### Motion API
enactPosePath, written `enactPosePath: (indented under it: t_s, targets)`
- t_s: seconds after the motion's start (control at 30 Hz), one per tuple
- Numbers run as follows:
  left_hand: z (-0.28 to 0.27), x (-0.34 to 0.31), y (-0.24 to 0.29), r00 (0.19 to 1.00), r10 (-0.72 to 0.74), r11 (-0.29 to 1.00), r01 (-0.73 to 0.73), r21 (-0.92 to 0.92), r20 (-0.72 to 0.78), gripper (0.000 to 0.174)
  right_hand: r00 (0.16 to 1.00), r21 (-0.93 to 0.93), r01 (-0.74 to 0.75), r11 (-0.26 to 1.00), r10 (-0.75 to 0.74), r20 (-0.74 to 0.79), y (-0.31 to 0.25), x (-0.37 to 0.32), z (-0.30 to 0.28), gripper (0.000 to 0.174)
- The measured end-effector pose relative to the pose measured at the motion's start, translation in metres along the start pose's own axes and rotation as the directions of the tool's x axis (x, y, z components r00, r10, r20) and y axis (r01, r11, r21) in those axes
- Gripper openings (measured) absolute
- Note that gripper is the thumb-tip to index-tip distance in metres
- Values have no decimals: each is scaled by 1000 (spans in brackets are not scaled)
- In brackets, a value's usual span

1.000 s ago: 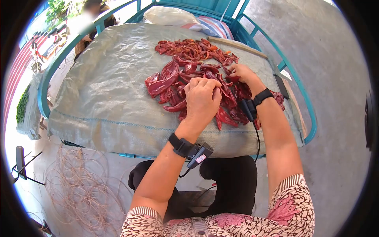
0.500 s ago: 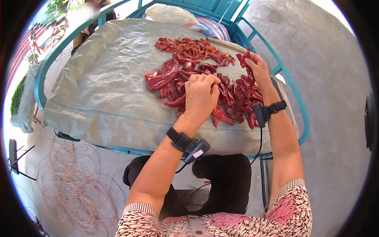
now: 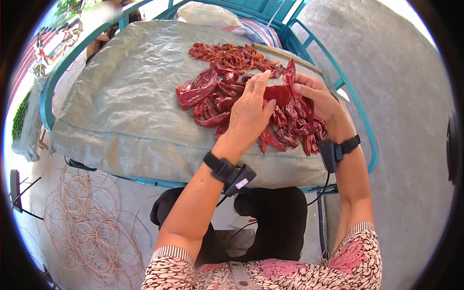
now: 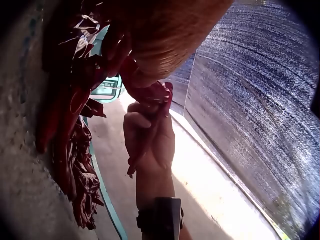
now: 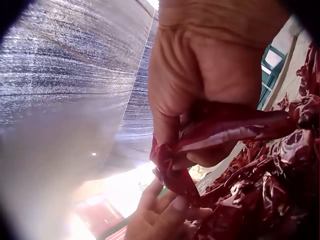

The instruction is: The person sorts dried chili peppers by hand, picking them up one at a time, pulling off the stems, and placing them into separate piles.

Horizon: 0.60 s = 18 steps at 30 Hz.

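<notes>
My right hand (image 3: 319,98) pinches a dried red chili pepper (image 3: 290,72) above the right side of a pile of chili peppers (image 3: 205,92). In the right wrist view, a long glossy pepper (image 5: 235,131) runs across beneath that hand's palm. Close on its left, my left hand (image 3: 247,110) has its thumb against a broad, flat red pepper piece (image 3: 278,95) between the two hands, fingers behind it. The left wrist view shows the right hand (image 4: 152,137) with pepper along its palm, meeting the left hand (image 4: 170,45).
Shriveled, more orange-red peppers (image 3: 232,57) lie in a strip behind the pile. All rest on a grey-green woven sheet (image 3: 121,87) over a blue-railed cart bed (image 3: 360,121). A wooden strip (image 3: 287,58) and stuffed sacks (image 3: 208,18) are behind; tangled twine (image 3: 92,227) lies on the floor.
The right hand reached into the pile, lifted a chili pepper to the right, then brought it left toward the left hand. The left hand has raised its fingers and turned slightly toward it.
</notes>
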State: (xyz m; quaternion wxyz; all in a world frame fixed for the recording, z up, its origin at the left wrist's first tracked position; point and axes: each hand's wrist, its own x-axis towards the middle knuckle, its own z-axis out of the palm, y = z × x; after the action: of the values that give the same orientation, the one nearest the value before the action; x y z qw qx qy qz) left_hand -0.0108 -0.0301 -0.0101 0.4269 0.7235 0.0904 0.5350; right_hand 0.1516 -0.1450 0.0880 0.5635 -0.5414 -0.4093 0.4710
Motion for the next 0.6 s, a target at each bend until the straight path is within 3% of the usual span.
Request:
enactPosePath:
  t_s: [0.1, 0.2, 0.3, 0.33, 0.4, 0.5, 0.6]
  targets:
    - [-12, 5, -5, 986, 26, 991, -47, 126, 163, 44, 1000, -30, 8, 1000, -8, 0, -2, -4, 10, 23]
    - [-17, 7, 2, 979, -162, 976, 140, 170, 124, 47, 986, -25, 5, 1000, -10, -168, -2, 1, 2, 24]
    - [-10, 6, -4, 986, -135, 958, 156, 242, -102, 45, 944, -137, -65, 988, 16, -330, 9, 5, -13, 25]
    - [-8, 7, -7, 985, -51, 962, 94, 256, -166, 43, 937, -213, -85, 973, 6, -348, 12, 5, -15, 26]
    - [-8, 6, -9, 984, -50, 969, 90, 231, -172, 42, 925, -357, -130, 925, -17, -381, 18, 7, -17, 29]
    - [-11, 6, -8, 987, -101, 974, 123, 188, -124, 39, 927, -587, -19, 809, -206, -313, 24, 11, -14, 25]
    - [-12, 5, -9, 982, -130, 979, 149, 138, -134, 33, 943, -889, 103, 447, -328, -55, 13, 8, -5, 20]
